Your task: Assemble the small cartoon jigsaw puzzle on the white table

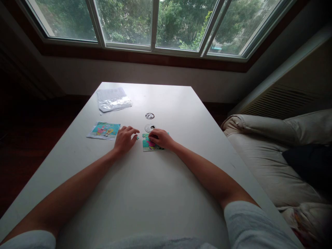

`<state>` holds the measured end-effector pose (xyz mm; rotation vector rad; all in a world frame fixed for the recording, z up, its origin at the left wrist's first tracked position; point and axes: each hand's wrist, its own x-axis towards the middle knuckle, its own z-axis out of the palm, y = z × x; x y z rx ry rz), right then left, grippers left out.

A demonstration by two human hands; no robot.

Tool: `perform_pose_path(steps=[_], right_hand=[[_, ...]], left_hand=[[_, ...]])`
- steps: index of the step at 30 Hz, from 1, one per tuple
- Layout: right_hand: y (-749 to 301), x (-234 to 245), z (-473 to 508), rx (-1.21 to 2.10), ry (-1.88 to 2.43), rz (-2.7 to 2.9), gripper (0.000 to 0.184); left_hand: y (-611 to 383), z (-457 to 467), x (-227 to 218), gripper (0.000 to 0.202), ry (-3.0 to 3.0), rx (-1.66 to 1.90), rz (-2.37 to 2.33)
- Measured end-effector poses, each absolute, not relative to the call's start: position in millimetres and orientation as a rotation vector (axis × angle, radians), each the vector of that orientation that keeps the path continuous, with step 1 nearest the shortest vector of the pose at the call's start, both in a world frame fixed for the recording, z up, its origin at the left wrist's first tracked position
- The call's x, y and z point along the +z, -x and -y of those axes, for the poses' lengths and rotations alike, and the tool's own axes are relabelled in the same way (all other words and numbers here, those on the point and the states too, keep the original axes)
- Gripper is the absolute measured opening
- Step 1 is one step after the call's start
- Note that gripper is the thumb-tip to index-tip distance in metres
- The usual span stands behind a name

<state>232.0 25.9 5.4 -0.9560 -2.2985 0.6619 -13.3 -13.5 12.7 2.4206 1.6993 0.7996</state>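
A small jigsaw puzzle (146, 146), mostly assembled and coloured green and pink, lies flat on the white table (145, 186). Over its upper part is my right hand (161, 138), fingers bent down together and touching the puzzle; anything pinched under the fingertips is hidden. Left of the puzzle my left hand (126, 139) rests with thumb and fingers apart. Beside its thumb lies a loose green jigsaw piece (138, 138), and I see nothing held in that hand. A cartoon picture sheet (103, 130) sits just left of this hand.
Papers in a clear plastic sleeve (114, 99) lie at the table's far left. Behind the puzzle are a round cable-hole ring (147, 128) and a round opening (149, 116). A cream sofa (261, 162) stands to the right, with windows (153, 45) beyond the table.
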Motion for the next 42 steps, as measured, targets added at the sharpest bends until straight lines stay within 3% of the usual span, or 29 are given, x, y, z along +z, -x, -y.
perform_pose_path(steps=[15, 34, 42], right_hand=[[-231, 8, -26, 0.718, 0.966, 2.257, 0.008], [-226, 7, -23, 0.773, 1.025, 2.040, 0.014], [-225, 8, -22, 0.786, 1.039, 2.061, 0.015]], left_hand=[[12, 24, 23, 0.023, -2.522, 0.509, -1.808], [0, 13, 8, 0.011, -2.362, 0.818, -1.574], [-3, 12, 8, 0.017, -2.026, 0.929, -1.569]])
